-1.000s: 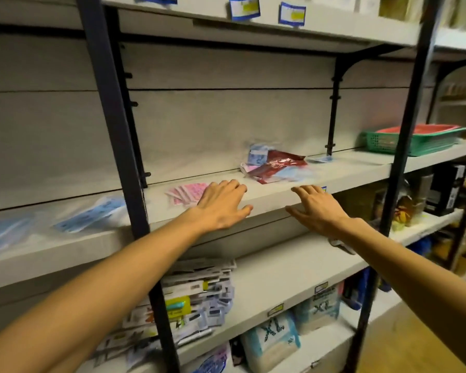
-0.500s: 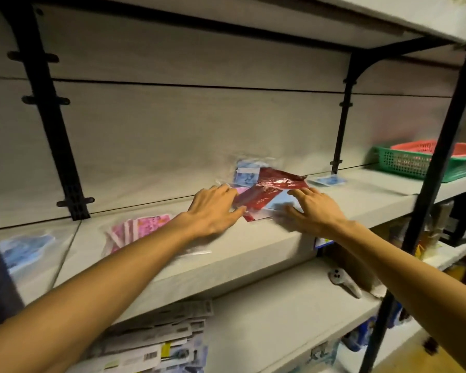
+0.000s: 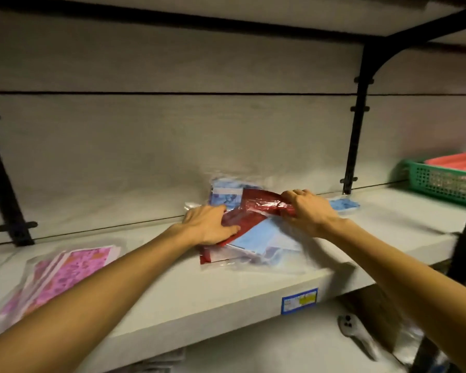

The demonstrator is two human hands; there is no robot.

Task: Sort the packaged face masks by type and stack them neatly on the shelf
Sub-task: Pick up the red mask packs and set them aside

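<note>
On the pale shelf (image 3: pixel 189 286), at its left end, a fanned stack of pink patterned packets (image 3: pixel 73 267) is seen in clear wrap, lying apart from everything else; it appears already sorted, and it has not been shifted in the last second. Further right, the left hand (image 3: pixel 209 224) is laid palm-down on the near edge of a mixed pile (image 3: pixel 249 232); its fingers are held fairly straight and close together, pressing on the dark red packet (image 3: pixel 249 211), whereas a second ago it was hovering at the shelf edge, short of the pile. Within the pile, red, light blue and blue-patterned packets are overlapped untidily; a light blue mask packet (image 3: pixel 256 238) is exposed just below the red one. The right hand (image 3: pixel 308 211) has likewise been brought forward from the shelf edge; its fingers are now curled and the red packet's upper right edge is pinched and lifted, so that the wrap is buckled between the two hands. From this it is judged that the red packet is being peeled from the pile while the remainder is held down, and that sorting of this heap has only just been begun; slippery wrap may let neighbours be dragged along. Beyond the right hand a single blue packet (image 3: pixel 343 204) is lying by the black bracket (image 3: pixel 357 130); at the far right a green basket (image 3: pixel 441 184) is standing untouched.
</note>
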